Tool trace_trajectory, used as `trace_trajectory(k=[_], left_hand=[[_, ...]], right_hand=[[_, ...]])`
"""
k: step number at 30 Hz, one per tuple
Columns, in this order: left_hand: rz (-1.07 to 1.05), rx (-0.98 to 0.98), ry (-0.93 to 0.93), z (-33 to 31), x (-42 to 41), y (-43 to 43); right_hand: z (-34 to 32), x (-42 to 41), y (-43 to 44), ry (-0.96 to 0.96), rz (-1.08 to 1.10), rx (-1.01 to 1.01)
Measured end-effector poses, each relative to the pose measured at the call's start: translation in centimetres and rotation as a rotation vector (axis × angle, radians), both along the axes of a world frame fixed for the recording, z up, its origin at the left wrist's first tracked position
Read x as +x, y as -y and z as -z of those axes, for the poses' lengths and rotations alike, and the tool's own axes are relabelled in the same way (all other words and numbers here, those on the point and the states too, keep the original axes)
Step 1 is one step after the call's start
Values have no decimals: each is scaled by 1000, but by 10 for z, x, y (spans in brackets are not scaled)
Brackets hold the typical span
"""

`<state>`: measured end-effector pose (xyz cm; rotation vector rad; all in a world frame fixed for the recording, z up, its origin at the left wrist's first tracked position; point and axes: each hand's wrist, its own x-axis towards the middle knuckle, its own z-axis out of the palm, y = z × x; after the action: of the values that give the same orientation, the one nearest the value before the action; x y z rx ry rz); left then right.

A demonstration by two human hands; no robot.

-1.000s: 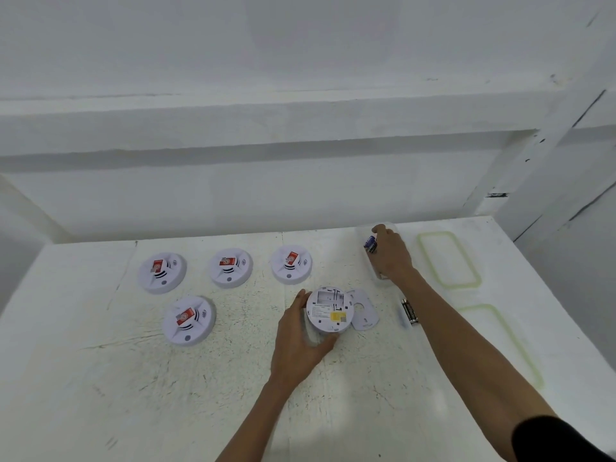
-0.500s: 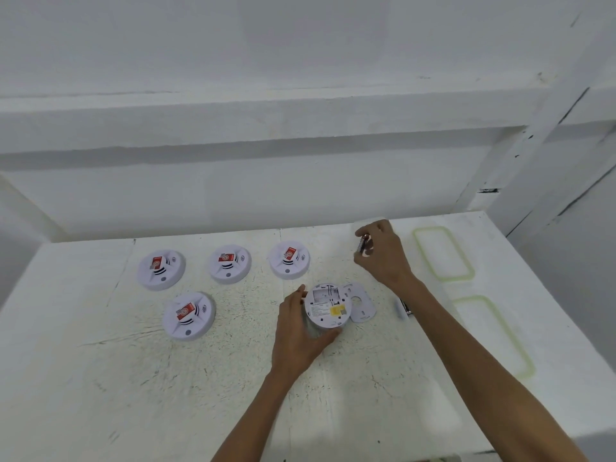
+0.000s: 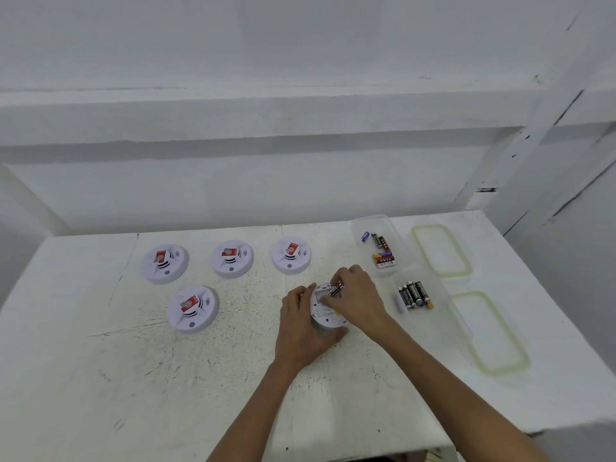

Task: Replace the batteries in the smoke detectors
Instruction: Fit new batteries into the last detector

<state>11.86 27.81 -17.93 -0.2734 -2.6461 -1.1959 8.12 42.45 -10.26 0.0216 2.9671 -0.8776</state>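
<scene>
Over on the left, four round white plastic smoke detectors with red stickers sit face-up and untouched: three in a row [image 3: 164, 263] [image 3: 231, 258] [image 3: 291, 255] and one nearer [image 3: 192, 308]. Those are waiting their turn.

Now the action. The left hand [image 3: 305, 323] hasn't budged; its fingers and thumb are curled round the rim of the fifth white detector [image 3: 320, 310], which lies back-up on the scuffed white surface [image 3: 200, 378]. And here's the change: the right hand [image 3: 358, 298], which a second ago was reaching into the far clear plastic tub [image 3: 370, 221], has swung back. It's pinching a slim dark cylindrical battery [image 3: 335, 290] right over the open compartment. By the look of it, the fresh cell is about to be seated; whether it has touched the contacts yet I can't tell from here.

The loose back cover that lay beside the detector is hidden under that right hand now.

Further right, the far tub shows mixed batteries, the nearer clear tub [image 3: 443, 296] a row of black ones, and two green-edged clear lids [image 3: 415, 241] [image 3: 458, 315] lie beyond. So it's one detector mid-swap, with four to go.
</scene>
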Motion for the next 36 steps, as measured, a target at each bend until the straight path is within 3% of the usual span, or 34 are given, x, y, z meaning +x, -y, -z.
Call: trace_trajectory(k=[16,25,27,31,36], left_hand=[[-3,3,-64,2,0,0],[-10,8,37,1,0,1],[-9,-26,58,0,0,0],[-10,-52,81,-3,1,1],[-7,-54,102,-3,0,2]], right_hand=[[-3,14,12,-40,11,122],[11,27,18,-250,47,112],[18,29,19,-305,23,174],[33,34,22,-209,-202,493],[31,36,23,-257,-234,629]])
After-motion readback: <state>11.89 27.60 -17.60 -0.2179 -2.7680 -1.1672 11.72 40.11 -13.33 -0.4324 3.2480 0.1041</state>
